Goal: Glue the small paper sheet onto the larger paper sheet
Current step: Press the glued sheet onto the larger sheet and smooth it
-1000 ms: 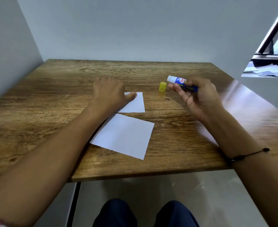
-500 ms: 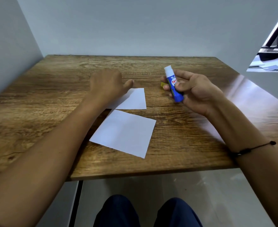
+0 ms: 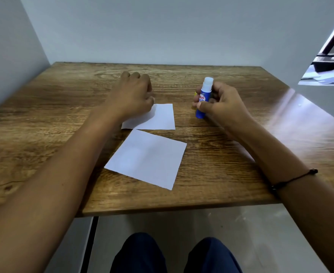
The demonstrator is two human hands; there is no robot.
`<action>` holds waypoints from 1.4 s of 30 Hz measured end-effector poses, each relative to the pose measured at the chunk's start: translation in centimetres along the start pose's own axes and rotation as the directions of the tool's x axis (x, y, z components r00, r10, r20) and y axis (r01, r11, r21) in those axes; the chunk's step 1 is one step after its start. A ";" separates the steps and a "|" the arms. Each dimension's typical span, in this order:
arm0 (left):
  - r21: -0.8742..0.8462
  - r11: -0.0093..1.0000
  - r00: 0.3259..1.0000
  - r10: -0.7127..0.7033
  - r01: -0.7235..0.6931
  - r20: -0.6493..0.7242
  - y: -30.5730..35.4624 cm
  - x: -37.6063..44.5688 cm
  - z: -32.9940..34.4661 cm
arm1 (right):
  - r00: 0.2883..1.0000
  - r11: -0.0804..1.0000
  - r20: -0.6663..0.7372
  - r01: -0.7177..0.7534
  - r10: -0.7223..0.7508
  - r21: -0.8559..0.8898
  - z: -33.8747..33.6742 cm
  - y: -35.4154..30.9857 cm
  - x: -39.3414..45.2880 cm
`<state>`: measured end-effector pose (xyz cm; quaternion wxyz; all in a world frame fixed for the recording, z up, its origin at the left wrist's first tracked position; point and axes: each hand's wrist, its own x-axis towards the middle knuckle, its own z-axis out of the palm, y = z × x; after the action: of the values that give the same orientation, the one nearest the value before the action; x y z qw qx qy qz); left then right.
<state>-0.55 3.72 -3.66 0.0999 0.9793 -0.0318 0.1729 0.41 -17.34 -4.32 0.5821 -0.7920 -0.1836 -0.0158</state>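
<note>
Small paper (image 3: 158, 118): we see it flat on the table (image 3: 63, 99), just behind the big paper (image 3: 146, 157).
Left hand (image 3: 131, 95): curled, resting on its left part.
Right hand (image 3: 219, 102): wrapped around the upright glue stick (image 3: 204, 97).

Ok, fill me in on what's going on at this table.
A person is getting ready to glue paper. The right hand holds an uncapped blue glue stick upright, while the left hand rests on the small paper sheet. The larger paper sheet lies nearer on the wooden table, apart from it. Nothing looks glued yet.
</note>
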 end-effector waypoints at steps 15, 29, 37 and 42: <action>-0.196 0.967 0.970 0.196 -0.166 0.145 0.5 -7.5 -1.4 | 0.978 0.893 -0.174 0.023 -0.113 -0.449 0.3 -1.1 -7.3; -0.172 0.973 0.984 0.167 -0.153 0.070 0.8 -9.6 -0.7 | 0.946 0.630 0.325 0.260 -0.013 -0.732 5.1 -4.6 -7.0; -0.084 0.984 0.985 0.160 -0.154 0.064 1.4 -10.1 -0.6 | 0.969 0.432 0.246 0.215 0.017 -0.876 5.8 -4.8 -7.6; -0.077 0.985 0.986 0.160 -0.156 0.050 1.4 -10.3 -0.6 | 0.948 0.512 0.311 0.234 0.068 -0.827 5.3 -5.1 -7.2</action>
<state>-10.59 2.74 -6.39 0.1208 0.9739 -0.1183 0.1516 -8.88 -13.08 -3.12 0.0798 -0.9574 -0.2773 -0.0104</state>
